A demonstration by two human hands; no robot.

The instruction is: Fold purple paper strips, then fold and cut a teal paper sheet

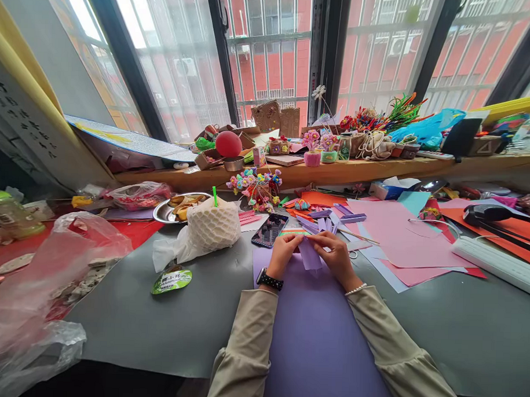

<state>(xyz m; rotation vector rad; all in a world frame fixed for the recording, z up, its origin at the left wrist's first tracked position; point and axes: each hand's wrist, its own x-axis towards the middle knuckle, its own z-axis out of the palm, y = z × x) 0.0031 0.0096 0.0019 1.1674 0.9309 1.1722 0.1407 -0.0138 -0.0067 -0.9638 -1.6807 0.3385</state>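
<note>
Between my two hands is a small folded piece of purple paper [310, 255], its lower part hanging down. My left hand [284, 251] pinches its upper left edge, and my right hand [336, 256] pinches the upper right. Beneath them a large purple sheet [316, 339] covers the middle of the grey table. Just beyond my fingers lie several folded purple paper strips [329, 219]. A dark smartphone [269, 230] rests to the left of my left hand. Pink paper sheets [389, 234] spread out to the right of my right hand.
A coconut in white foam netting [214, 227] with a green straw stands left, beside a metal plate [162, 212]. Farther left is a clear plastic bag [67, 261]. A white power strip [497, 264] lies right. Craft flowers [257, 186] and other items crowd the windowsill side.
</note>
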